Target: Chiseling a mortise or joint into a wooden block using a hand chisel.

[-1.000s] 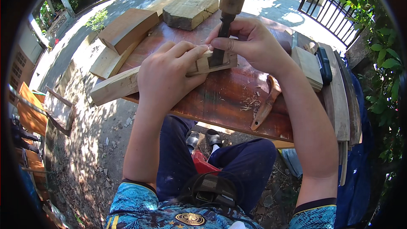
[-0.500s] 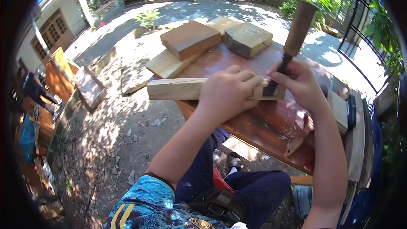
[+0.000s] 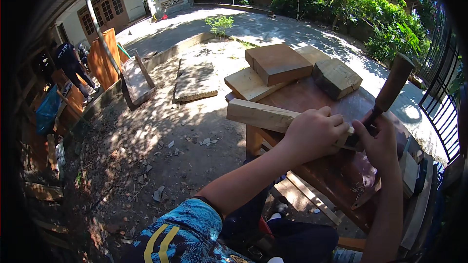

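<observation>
A pale squared wooden bar (image 3: 263,115) lies on the reddish-brown table (image 3: 324,173), its left end jutting past the edge. My left hand (image 3: 314,132) is wrapped over the bar towards its right end. Close beside it, my right hand (image 3: 382,141) grips a chisel (image 3: 396,80) low down, under its thick wooden handle. The chisel leans, handle up and to the right, with its dark blade down at the bar's right end. Fingers partly hide the blade and its tip. By my right forearm lies a flat wooden piece (image 3: 366,196) among shavings.
At the table's far side sit a brown block (image 3: 279,63), a pale board (image 3: 253,85) beneath it and a dark-sided block (image 3: 336,78). More boards (image 3: 414,219) line the right edge. A person (image 3: 70,63) stands far left near leaning panels. A stone slab (image 3: 196,82) lies on the ground.
The view has swung left, so the table, blocks and my hands sit farther right in it. Both hands keep their hold on the bar and the chisel.
</observation>
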Motion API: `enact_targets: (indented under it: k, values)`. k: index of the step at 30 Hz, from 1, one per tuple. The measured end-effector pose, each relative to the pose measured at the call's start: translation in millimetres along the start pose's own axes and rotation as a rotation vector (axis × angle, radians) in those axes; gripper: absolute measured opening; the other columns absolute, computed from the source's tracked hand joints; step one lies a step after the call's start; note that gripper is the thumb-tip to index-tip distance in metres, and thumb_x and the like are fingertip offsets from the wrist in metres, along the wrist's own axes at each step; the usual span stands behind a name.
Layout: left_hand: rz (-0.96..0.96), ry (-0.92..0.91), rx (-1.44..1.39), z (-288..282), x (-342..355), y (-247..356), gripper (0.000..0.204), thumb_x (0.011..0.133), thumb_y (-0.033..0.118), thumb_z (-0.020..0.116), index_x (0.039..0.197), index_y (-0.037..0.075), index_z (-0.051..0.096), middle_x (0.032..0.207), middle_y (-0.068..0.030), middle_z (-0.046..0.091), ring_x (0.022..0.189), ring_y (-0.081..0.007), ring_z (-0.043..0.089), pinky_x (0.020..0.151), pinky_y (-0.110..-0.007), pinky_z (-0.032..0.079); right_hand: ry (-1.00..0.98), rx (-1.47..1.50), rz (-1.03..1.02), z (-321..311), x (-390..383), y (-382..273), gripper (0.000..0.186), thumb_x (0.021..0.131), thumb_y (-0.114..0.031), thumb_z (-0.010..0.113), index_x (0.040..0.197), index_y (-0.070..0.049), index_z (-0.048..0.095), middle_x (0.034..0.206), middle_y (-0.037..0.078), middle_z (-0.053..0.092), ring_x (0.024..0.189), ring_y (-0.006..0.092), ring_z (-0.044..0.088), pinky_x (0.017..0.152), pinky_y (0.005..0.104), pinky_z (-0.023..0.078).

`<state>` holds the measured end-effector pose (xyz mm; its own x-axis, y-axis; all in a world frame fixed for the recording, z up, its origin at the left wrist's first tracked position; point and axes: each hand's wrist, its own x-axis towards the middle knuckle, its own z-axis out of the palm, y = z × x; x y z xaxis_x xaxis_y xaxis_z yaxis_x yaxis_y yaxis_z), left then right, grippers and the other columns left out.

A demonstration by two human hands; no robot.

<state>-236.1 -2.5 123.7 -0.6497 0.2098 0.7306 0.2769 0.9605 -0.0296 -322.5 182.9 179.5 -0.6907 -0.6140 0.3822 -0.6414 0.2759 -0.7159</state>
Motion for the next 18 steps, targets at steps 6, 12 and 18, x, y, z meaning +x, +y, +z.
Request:
enact_targets:
  k: [6,12,18]
  values:
    - [0.035,0.057,0.060,0.8,-4.4,2.9,0.029,0.076,0.030,0.076,0.102,0.015,0.075,0.091,0.0022,0.067,0.086,-0.0193,0.067,0.070,-0.034,0.059,0.196,-0.182,-0.093,32.2,12.3,-7.8,0.041,0.099,-0.025,0.070,0.071,0.004,0.061,0.058,0.013,0.057,0.054,0.0141,0.051,0.051,0.0393,0.037]
    - [0.029,0.041,-0.018,5.5,-2.4,2.6,0.033,0.073,0.031,0.078,0.100,0.012,0.073,0.090,0.0015,0.067,0.088,-0.0194,0.067,0.071,-0.035,0.058,0.376,-0.190,-0.060,37.8,20.4,6.6,0.046,0.101,-0.028,0.064,0.071,0.006,0.062,0.056,0.018,0.057,0.051,0.0244,0.059,0.054,0.0438,0.041]
    - [0.018,-0.008,-0.016,-0.7,-6.3,-4.4,0.037,0.071,0.033,0.080,0.100,0.012,0.072,0.090,0.0012,0.066,0.087,-0.0204,0.066,0.074,-0.035,0.057,0.308,-0.320,0.056,47.7,30.5,-11.0,0.046,0.101,-0.032,0.061,0.073,0.005,0.065,0.065,0.024,0.065,0.067,0.0425,0.069,0.063,0.0496,0.048]
